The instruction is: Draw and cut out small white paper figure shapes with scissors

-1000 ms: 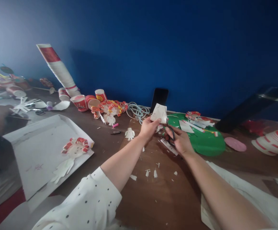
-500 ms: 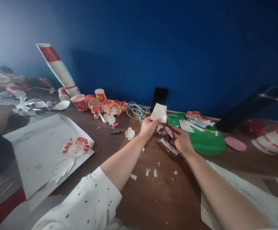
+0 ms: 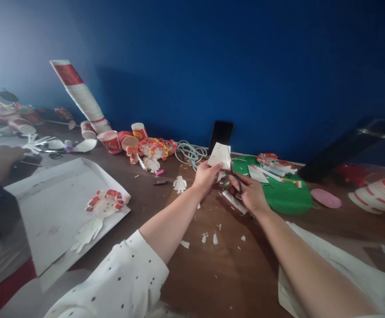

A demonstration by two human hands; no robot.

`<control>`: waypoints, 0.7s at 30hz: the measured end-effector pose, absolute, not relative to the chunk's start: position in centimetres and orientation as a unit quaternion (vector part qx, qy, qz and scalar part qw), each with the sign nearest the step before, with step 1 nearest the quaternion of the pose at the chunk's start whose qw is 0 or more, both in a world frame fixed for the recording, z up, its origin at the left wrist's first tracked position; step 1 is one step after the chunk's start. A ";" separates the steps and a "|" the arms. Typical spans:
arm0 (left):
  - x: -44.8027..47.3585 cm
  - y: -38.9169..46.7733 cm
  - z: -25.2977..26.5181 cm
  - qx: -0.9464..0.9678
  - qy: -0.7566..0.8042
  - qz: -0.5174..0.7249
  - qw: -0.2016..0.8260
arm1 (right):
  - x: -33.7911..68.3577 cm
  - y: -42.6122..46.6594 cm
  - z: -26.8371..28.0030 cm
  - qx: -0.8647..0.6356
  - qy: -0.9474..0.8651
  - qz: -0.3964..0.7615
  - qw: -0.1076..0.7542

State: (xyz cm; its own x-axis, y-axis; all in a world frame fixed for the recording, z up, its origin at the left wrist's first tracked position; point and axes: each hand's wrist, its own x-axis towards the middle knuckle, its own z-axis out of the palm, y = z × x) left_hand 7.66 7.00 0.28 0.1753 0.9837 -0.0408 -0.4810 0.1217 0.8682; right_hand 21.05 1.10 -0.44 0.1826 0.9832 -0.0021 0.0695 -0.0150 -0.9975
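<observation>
My left hand (image 3: 207, 175) pinches a white piece of paper (image 3: 220, 154) with faint drawn lines, held up over the table. In my right hand (image 3: 249, 191) is a pair of dark scissors (image 3: 237, 180), its blades pointing up along the paper's right edge. Whether the blades are parted is too small to tell. A glue stick-like white tube (image 3: 234, 202) lies below my hands. Left of my left wrist rests a white figure-shaped paper cutout (image 3: 179, 184). Small paper scraps (image 3: 215, 239) are scattered on the brown table between my forearms.
A dark phone (image 3: 221, 135) leans against the blue wall, beside a coiled pale cable (image 3: 192, 152). Green paper (image 3: 287, 196) lies to the right. Paper cups (image 3: 110, 141) stand left. A white box lid (image 3: 51, 212) holds a craft figure. Another person's hand (image 3: 0, 161) is at far left.
The other person's hand at the far left has shifted and now shows more clearly near the scissors and white strips. My own hands, the paper and the scissors stay almost the same.
</observation>
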 end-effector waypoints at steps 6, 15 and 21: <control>7.7 7.0 0.2 0.378 0.340 0.547 0.665 | 21.0 1.0 -0.3 -0.567 -0.473 0.425 0.523; 7.7 7.2 -0.4 0.391 0.344 0.544 0.658 | 21.0 1.1 -0.5 -0.563 -0.478 0.423 0.525; 7.7 7.0 -0.1 0.347 0.376 0.531 0.676 | 21.0 1.0 -0.6 -0.562 -0.487 0.412 0.526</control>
